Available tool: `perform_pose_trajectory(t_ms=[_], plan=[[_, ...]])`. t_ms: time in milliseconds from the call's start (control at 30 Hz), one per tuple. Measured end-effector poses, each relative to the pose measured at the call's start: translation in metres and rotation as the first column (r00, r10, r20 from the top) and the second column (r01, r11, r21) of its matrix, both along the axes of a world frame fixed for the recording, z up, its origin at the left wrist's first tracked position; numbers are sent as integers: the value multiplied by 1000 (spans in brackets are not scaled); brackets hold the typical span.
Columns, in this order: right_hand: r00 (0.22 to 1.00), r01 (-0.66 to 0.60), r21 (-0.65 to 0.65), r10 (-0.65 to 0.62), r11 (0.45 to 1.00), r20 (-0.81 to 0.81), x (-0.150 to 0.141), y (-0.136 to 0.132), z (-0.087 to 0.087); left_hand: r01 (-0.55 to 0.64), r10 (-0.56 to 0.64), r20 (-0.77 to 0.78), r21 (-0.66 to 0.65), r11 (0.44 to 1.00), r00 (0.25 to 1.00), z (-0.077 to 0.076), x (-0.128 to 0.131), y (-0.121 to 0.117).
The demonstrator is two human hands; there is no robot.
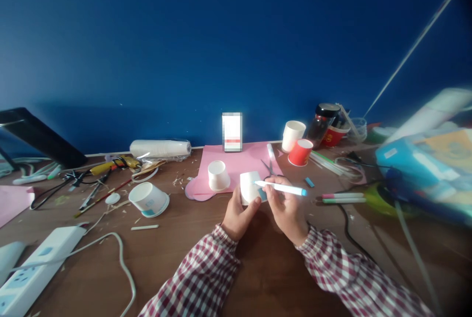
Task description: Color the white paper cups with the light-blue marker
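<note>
Near the front of the pink paper (pixel 243 157), my left hand (pixel 238 215) grips a white paper cup (pixel 249 185) lying tilted, with a blue patch on its right side. My right hand (pixel 285 209) is closed round a white marker with a light blue end (pixel 289 188). The marker's tip meets or nearly meets the cup's wall; I cannot tell which. Just behind my right hand are scissors (pixel 270 167), partly hidden. Another white paper cup (pixel 218 175) stands upside down on the pink paper to the left.
A phone-like upright screen (pixel 232 132) leans at the blue wall. To the right are a white cup (pixel 293 135), a red cup (pixel 300 153), a dark jar (pixel 323 123) and several markers (pixel 342 198). Leftward lie a larger paper cup (pixel 147 200), a glue gun (pixel 116 163), stacked cups (pixel 160 148) and a power strip (pixel 42 263).
</note>
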State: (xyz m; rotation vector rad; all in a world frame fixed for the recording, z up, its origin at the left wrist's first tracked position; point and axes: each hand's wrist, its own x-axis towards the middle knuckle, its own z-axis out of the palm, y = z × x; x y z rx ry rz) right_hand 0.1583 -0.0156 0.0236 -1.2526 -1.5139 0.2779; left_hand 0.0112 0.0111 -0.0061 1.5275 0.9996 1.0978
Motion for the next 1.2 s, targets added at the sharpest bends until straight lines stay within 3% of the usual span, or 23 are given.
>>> perform_pose_trajectory(t_ms=[633,867,1200], plan=[[999,-8,-11,8,1000,33,1,-2,1,-22,24,54,-37,999,998,2,1,1],[1000,-18,-3,18,1000,3,-2,-3,2,-36,35,-16,-31,999,999,3,1,-1],[999,-32,21,32,999,29,-2,-1,0,-28,28,5,-28,999,1000,4,2,-1]])
